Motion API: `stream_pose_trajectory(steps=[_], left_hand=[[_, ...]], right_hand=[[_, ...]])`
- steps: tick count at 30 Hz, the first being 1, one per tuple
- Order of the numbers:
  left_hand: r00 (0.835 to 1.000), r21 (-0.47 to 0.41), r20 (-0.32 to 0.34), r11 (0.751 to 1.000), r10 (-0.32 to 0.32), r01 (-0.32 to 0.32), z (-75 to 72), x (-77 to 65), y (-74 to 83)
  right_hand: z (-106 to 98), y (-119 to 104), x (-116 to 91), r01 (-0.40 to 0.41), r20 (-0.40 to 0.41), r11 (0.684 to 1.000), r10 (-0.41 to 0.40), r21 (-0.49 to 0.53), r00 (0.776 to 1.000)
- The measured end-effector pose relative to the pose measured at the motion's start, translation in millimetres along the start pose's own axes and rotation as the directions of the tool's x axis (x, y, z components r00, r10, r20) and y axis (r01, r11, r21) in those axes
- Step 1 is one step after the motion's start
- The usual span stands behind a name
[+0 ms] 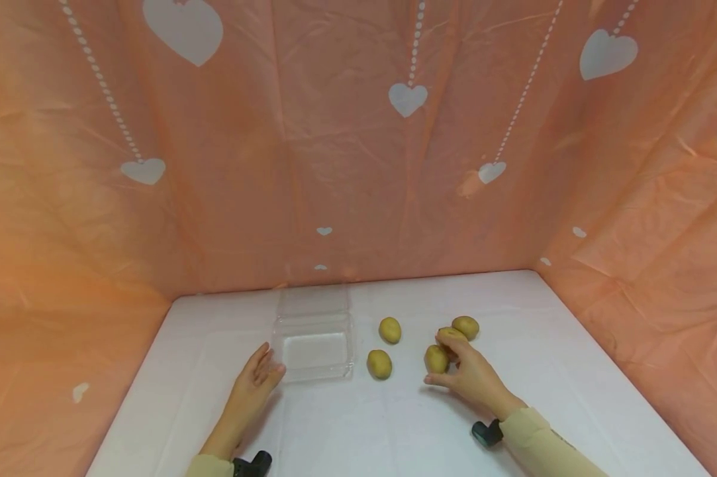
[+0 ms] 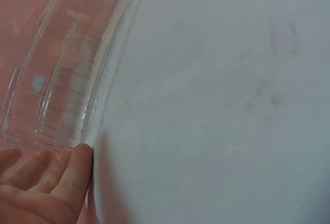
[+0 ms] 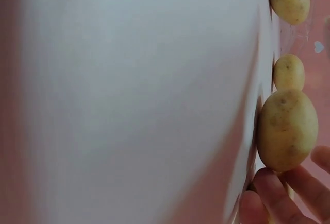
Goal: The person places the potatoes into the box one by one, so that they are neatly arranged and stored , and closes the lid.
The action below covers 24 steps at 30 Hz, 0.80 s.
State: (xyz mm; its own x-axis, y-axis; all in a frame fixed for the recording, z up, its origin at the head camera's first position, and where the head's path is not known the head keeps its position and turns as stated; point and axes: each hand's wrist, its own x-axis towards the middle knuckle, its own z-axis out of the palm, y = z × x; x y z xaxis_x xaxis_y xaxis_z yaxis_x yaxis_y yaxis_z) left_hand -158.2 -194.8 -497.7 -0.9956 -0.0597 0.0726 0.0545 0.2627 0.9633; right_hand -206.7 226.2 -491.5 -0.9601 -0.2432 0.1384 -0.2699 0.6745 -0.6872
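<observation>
A clear plastic clamshell box [image 1: 315,375] lies with its lid raised at the back left of the table. My left hand [image 1: 255,381] is at the box's left side, fingers loosely bent, thumb toward the near corner. In the left wrist view, a fingertip [image 2: 81,149] comes right to the box's edge. On the right, my right hand [image 1: 471,371] reaches over a potato [image 1: 437,359], thumb on its near side and fingers beyond it. The fingers partly cover a second potato [image 1: 451,332]. In the right wrist view, fingertips [image 3: 268,180] lie close against a large potato [image 3: 287,130].
Two more potatoes, one farther back [image 1: 390,330] and one nearer [image 1: 379,364], lie between box and right hand. Another potato [image 1: 465,327] sits behind the right hand. Orange cloth [image 1: 358,165] with white hearts walls the white table [image 1: 358,430] at the back and sides.
</observation>
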Motion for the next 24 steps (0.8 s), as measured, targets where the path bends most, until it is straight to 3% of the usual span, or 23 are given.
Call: stream_pose_trajectory(steps=[10, 18, 24], left_hand=[[0.998, -0.015, -0.01, 0.998, -0.064, 0.064, 4.0, -2.0, 1.3], [0.983, -0.055, 0.022, 0.981, -0.185, 0.186, 3.6, -4.1, 0.7], [0.983, -0.053, 0.025, 0.982, -0.182, 0.183, 4.2, -4.6, 1.6]], right_hand=[[2.4, 1.2, 0.8, -0.016, 0.017, 1.0, 0.016, 0.004, 1.0], [0.2, 0.1, 3.2, -0.008, 0.04, 1.0, 0.008, 0.013, 0.999], [1.1, 0.1, 3.7, -0.004, 0.037, 1.0, 0.005, -0.021, 0.999]])
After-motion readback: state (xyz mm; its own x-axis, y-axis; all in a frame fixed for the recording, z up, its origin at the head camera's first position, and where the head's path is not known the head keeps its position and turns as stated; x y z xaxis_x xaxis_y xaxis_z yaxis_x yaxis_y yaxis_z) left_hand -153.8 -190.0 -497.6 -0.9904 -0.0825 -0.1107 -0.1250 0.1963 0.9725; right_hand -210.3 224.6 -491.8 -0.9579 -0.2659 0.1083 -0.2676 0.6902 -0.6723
